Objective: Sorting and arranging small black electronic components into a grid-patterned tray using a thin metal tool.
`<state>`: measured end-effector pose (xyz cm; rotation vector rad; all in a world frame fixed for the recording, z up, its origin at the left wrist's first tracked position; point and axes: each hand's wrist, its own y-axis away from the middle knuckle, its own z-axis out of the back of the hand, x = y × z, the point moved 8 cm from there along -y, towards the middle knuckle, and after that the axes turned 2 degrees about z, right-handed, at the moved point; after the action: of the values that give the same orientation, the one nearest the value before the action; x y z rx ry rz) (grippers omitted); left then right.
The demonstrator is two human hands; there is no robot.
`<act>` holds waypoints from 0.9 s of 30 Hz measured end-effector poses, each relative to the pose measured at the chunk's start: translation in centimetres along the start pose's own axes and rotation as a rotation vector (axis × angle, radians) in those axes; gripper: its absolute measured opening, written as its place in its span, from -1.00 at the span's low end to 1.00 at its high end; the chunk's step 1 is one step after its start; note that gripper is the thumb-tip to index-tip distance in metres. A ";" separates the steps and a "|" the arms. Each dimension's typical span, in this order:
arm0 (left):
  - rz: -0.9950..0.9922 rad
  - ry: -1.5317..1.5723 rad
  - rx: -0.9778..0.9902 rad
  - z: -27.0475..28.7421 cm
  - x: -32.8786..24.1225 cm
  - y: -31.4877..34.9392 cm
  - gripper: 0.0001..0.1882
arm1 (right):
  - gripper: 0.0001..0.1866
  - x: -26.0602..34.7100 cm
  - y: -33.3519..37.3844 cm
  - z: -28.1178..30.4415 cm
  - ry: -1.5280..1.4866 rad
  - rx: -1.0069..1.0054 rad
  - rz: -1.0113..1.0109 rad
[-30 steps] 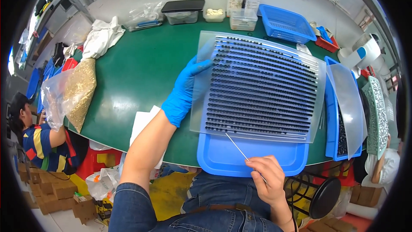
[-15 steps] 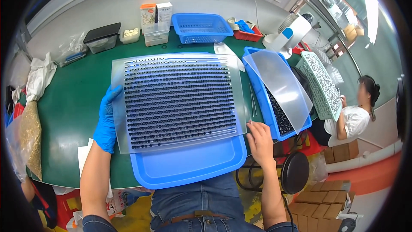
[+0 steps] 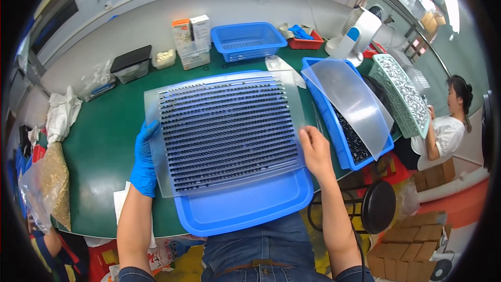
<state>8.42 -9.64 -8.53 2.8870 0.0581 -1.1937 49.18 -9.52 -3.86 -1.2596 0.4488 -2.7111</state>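
A translucent plastic plate (image 3: 152, 105) lies tilted over a shallow blue tray (image 3: 245, 210) at the table's front edge. Rows of small black round parts (image 3: 229, 130) fill most of the plate. My left hand (image 3: 143, 162), in a blue glove, grips the plate's left edge with the thumb on top. At the right edge, my bare right hand (image 3: 316, 152) has its fingers curled round the plate; part of them is hidden. The tray's near end shows below the plate.
To the right, a blue bin (image 3: 342, 138) of black parts sits under a clear sheet (image 3: 355, 102). An empty blue basket (image 3: 248, 42), a red tray (image 3: 307, 43) and lidded boxes line the back. A co-worker (image 3: 443, 141) sits right beside a green basket (image 3: 421, 125).
My right hand has moved up along the plate's right edge and closed on it. The plate has turned slightly and its rows look different. The whole view has shifted a little.
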 end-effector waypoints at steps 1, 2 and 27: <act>-0.022 -0.018 -0.030 0.6 -0.3 0.0 -0.37 | -0.71 0.1 -0.3 -0.2 0.013 0.020 -0.071; -0.018 -0.015 -0.033 0.9 -0.5 -0.1 -0.38 | -0.73 -0.2 -0.4 -0.3 -0.056 -0.015 -0.059; -0.111 -0.369 0.074 -3.9 -4.6 0.4 0.05 | -0.77 -2.5 1.9 -0.9 -0.416 -0.100 -0.035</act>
<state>7.98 -10.08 -2.51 2.6995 0.1730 -1.7612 50.12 -10.60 -6.83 -1.8146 0.5163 -2.3797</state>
